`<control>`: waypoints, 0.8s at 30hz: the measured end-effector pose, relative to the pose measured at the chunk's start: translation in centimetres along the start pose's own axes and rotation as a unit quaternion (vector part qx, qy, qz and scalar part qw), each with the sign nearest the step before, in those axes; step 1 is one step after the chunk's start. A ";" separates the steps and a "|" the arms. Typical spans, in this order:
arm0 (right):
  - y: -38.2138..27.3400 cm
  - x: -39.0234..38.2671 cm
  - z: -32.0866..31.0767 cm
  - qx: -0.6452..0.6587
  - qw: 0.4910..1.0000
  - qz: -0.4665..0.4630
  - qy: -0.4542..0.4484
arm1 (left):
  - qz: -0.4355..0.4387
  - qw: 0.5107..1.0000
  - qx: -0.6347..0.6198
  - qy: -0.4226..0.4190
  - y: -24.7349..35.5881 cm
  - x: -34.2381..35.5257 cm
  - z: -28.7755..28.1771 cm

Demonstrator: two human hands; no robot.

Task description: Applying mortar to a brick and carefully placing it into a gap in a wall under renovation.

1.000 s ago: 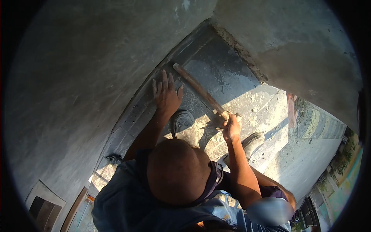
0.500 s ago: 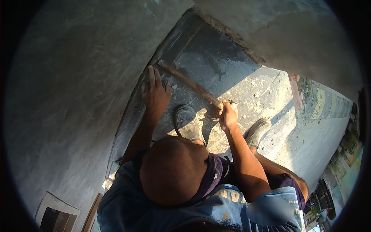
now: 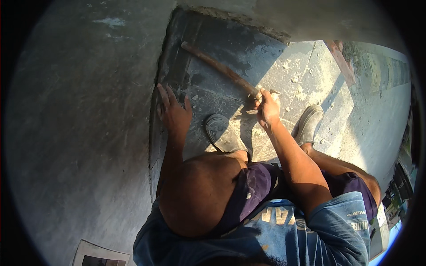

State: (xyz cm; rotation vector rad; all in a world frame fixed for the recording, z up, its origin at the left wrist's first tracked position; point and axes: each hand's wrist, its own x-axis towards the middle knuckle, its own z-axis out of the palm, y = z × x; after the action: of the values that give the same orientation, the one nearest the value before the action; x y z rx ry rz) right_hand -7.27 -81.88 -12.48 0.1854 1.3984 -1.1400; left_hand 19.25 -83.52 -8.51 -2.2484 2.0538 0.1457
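My right hand (image 3: 269, 109) is closed round the near end of a wooden-handled tool (image 3: 219, 68). Its long brown, worn handle slants away to the far left, low over the dark floor tiles. Whatever head the tool has is hidden by my fingers; a small pale piece shows beside the knuckles. My left hand (image 3: 175, 116) has its fingers stretched out and holds nothing. Its fingertips lie along the joint where the tiled floor (image 3: 208, 104) meets the grey wall (image 3: 97, 119); whether they press on wall or tile, I cannot tell.
Another grey wall (image 3: 337, 20) closes off the far side, its lower edge rough. Pale crumbs of rubble (image 3: 295, 79) lie scattered over the sunlit tiles. My shoes (image 3: 224, 134) stand on the floor between and beside my hands. A reddish plank-like piece (image 3: 341, 62) lies at the far right.
The view has turned and shifted. My left hand has drawn back toward me along the wall joint, farther from the handle's far end. My right hand keeps its grip.
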 end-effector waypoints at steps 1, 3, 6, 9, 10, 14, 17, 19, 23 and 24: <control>0.4 0.3 0.6 -0.013 1.000 -0.004 0.022 | -0.016 1.000 -0.003 -0.018 0.1 0.2 0.0; 0.6 0.5 0.9 -0.045 0.999 0.009 0.020 | -0.021 0.999 -0.003 -0.036 0.3 0.4 0.0; 0.3 -0.2 0.5 0.000 1.000 0.007 0.018 | -0.019 0.999 -0.002 -0.036 0.4 0.2 0.2; 0.3 0.2 0.5 0.055 0.998 0.024 0.036 | -0.010 1.000 -0.011 -0.027 0.6 0.2 0.2; 0.3 0.3 0.7 0.060 0.997 0.022 0.038 | -0.012 0.999 0.009 -0.029 0.8 0.2 0.1; 0.9 1.1 1.5 0.057 0.998 0.002 0.031 | -0.013 0.999 0.033 -0.019 0.9 0.2 0.1; 1.0 1.0 2.2 0.069 0.996 0.016 0.053 | -0.020 0.999 0.029 -0.027 0.9 0.2 0.1; 1.1 1.4 2.3 0.043 0.998 0.014 0.040 | -0.016 0.999 0.033 -0.024 0.8 0.1 0.4; 0.6 1.7 2.7 0.066 0.997 0.013 0.038 | -0.015 0.999 0.022 -0.030 1.1 0.2 0.3; 0.3 1.8 2.8 0.056 0.998 0.007 0.038 | -0.018 0.999 0.021 -0.026 1.1 0.3 0.3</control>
State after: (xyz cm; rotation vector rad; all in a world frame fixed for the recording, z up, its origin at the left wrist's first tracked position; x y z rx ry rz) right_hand -5.58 -84.63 -13.44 0.3198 1.3986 -1.2118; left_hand 18.14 -83.85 -8.82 -2.2311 1.9704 0.1553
